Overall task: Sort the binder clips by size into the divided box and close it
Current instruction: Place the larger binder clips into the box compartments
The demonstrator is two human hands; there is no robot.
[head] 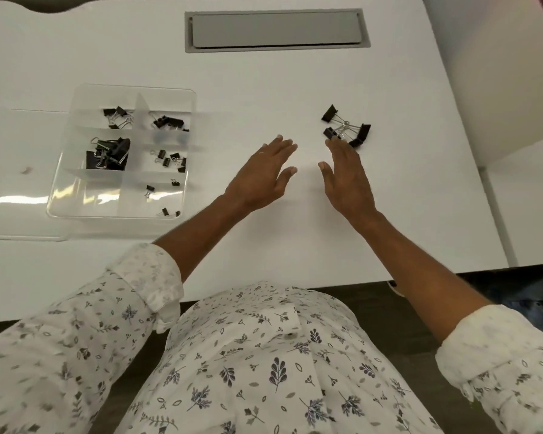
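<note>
My right hand (347, 177) and left hand (261, 173) lie flat, fingers straight, holding nothing; my right fingertips reach the nearest of the loose binder clips (345, 126), tangled together just beyond. I should pinch one black body, shake its wire handles free, then carry it left to the matching compartment of the clear divided box (85, 197). Nothing lies between; the grey cable hatch (276, 29) sits far back

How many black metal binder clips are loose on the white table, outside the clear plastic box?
4, clustered ahead of the right hand: far clip, right clip, near-left clip, near-right clip. The hand may hide others.
</note>
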